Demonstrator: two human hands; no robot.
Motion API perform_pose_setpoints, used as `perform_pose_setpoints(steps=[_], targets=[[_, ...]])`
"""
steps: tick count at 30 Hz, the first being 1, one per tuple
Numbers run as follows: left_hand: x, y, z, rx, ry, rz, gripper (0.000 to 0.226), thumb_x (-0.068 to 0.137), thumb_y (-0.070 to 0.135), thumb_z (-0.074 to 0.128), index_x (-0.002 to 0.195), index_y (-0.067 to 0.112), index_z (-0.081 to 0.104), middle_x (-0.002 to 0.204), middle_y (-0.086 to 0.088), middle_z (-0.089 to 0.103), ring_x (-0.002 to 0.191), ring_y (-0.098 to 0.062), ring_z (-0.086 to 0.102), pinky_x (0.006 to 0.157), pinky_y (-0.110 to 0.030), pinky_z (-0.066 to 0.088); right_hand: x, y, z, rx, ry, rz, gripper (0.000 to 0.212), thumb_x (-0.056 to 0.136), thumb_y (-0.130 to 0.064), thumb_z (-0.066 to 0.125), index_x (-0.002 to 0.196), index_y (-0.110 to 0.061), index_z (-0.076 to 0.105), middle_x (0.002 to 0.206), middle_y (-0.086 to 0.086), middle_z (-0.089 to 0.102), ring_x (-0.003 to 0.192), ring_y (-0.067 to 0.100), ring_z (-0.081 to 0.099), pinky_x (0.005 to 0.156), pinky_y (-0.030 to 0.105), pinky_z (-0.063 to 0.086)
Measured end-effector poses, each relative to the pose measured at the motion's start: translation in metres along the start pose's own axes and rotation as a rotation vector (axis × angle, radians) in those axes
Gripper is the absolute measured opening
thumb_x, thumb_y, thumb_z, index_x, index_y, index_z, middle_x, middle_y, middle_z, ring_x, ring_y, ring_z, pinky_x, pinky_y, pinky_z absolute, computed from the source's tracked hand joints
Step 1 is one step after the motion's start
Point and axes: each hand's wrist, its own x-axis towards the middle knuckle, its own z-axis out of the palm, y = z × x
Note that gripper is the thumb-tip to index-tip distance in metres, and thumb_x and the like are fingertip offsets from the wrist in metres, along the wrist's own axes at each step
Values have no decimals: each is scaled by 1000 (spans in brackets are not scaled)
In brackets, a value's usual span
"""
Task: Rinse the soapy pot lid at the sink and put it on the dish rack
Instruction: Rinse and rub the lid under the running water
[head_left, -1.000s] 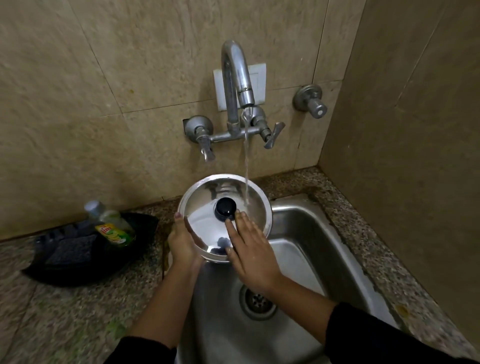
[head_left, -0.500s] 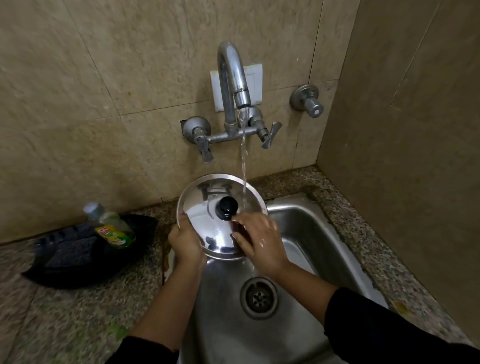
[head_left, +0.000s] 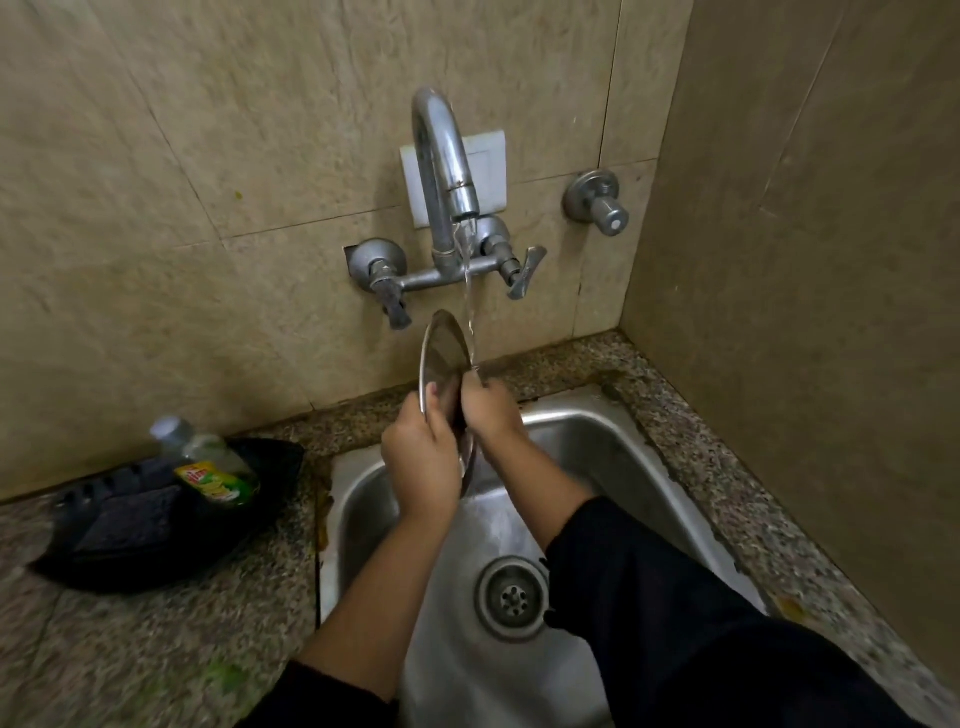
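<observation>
From the head camera, the pot lid (head_left: 444, 358) stands nearly on edge above the back part of the sink (head_left: 613, 457), turned so that only a narrow sliver of its face shows. The left hand (head_left: 422, 460) clasps the lid's lower left rim, fingers curled around the edge. The right hand (head_left: 491, 410) presses against the lid's right face just beside the left hand, fingers bent and wrapped onto the metal, so the lid sits sandwiched between the two hands. The tap (head_left: 447, 171) on the wall above the sink is running, and its stream falls onto the lid's right side where the right hand meets it (water also fans out over the basin below). The drain (head_left: 513, 597) lies in the sink nearer the camera. Left of the sink, on the speckled surface (head_left: 156, 649), a black tray (head_left: 156, 540) holds a detergent bottle (head_left: 213, 467).
</observation>
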Motion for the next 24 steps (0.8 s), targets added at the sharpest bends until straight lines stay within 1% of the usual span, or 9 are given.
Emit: perform_pose_setpoints(steps=[2, 5, 8, 10, 12, 14, 15, 20, 24], targets=[[5, -6, -4, -27, 15, -27, 32, 98, 18, 46, 82, -2, 65, 65, -3, 54, 55, -16, 48, 48, -22, 29, 0, -1, 1, -188, 51, -87, 47, 96, -41, 33, 120, -10, 60, 117, 18, 65, 109, 37, 60, 91, 40, 46], [12, -12, -10, -143, 4, -160, 36, 98, 22, 44, 81, 0, 66, 66, -6, 60, 58, -18, 54, 50, -20, 37, -9, 18, -6, -484, 322, -591, 37, 97, -37, 33, 103, -12, 60, 81, 16, 70, 74, 37, 66, 63, 37, 51], [14, -19, -10, -224, -76, -276, 36, 98, 23, 45, 72, 5, 62, 59, -5, 57, 53, -16, 54, 48, -17, 41, -4, 47, -25, -601, 365, -974, 28, 92, -35, 40, 88, -14, 58, 65, 10, 63, 52, 30, 60, 45, 26, 38], [10, -21, -8, -238, -103, -307, 35, 98, 24, 45, 70, 9, 60, 58, 0, 56, 53, -12, 53, 45, -13, 39, -5, 50, -29, -595, 266, -874, 25, 93, -35, 40, 93, -15, 54, 74, 9, 65, 60, 28, 62, 50, 31, 47], [5, -22, -6, -207, -113, -227, 35, 99, 25, 44, 68, 11, 57, 57, 3, 54, 54, -14, 53, 49, -18, 39, -8, 38, -22, -457, 146, -505, 28, 94, -37, 39, 105, -15, 53, 93, 12, 68, 82, 32, 64, 72, 41, 53], [2, -20, -6, -172, -155, -95, 35, 98, 24, 45, 65, 15, 54, 56, 7, 51, 52, -9, 50, 49, -14, 36, -1, 26, -21, -220, -5, -79, 39, 96, -36, 35, 122, -12, 52, 119, 16, 63, 108, 35, 59, 93, 42, 47], [3, -20, -6, -184, -184, -80, 36, 98, 24, 46, 63, 16, 52, 55, 6, 51, 51, -8, 49, 49, -13, 36, 4, 23, -22, -189, -22, -13, 41, 97, -35, 34, 126, -11, 51, 125, 17, 59, 114, 34, 56, 95, 40, 44], [19, -45, -6, -412, -300, -459, 40, 93, 34, 54, 62, 9, 57, 57, -8, 54, 55, -20, 52, 58, -30, 42, 10, 17, -38, -411, 195, -336, 35, 97, -37, 46, 120, -11, 49, 130, 13, 45, 124, 31, 40, 100, 44, 37], [14, -45, -5, -546, -331, -614, 33, 96, 31, 50, 75, 11, 66, 65, -3, 66, 55, -12, 62, 56, -22, 50, -13, 3, -36, -721, 66, -797, 36, 95, -39, 47, 122, -15, 51, 126, 9, 48, 118, 27, 43, 100, 42, 34]])
